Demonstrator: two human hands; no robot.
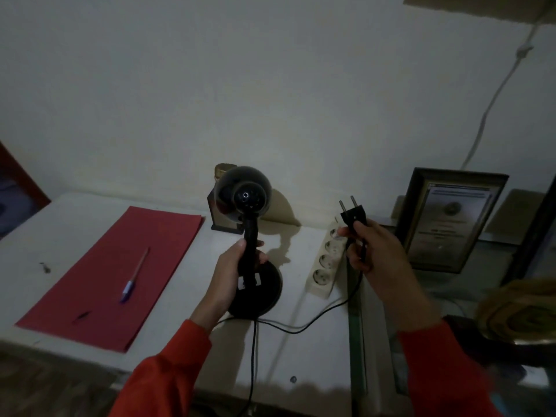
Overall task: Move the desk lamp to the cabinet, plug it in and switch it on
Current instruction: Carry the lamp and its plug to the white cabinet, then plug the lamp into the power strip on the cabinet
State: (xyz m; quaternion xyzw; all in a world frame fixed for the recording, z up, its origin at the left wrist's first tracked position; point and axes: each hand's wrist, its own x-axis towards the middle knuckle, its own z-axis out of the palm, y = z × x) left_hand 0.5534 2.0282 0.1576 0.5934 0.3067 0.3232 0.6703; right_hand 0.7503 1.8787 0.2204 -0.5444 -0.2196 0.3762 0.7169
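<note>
At nine o'clock on the white counter (75, 212) we see a red sheet (120, 272) lying flat, with a pen (134, 276) resting on it. Toward the centre, our left hand (230, 272) has its grip closed around the black stem of the desk lamp (246, 236); the lamp's round base sits on the counter at six o'clock from the hand, and its dark shade faces away from us at twelve o'clock, unlit. A small dark object stands behind the shade against the wall; we cannot tell what it is. The lamp's black cord (301, 325) trails from the base toward three o'clock. A cream power strip (326, 260) with four sockets lies just right of the base. Above it, our right hand (379, 254) grips the black plug (352, 216), prongs pointing up and clear of the sockets. At three o'clock a framed certificate (451, 221) leans on the wall.
</note>
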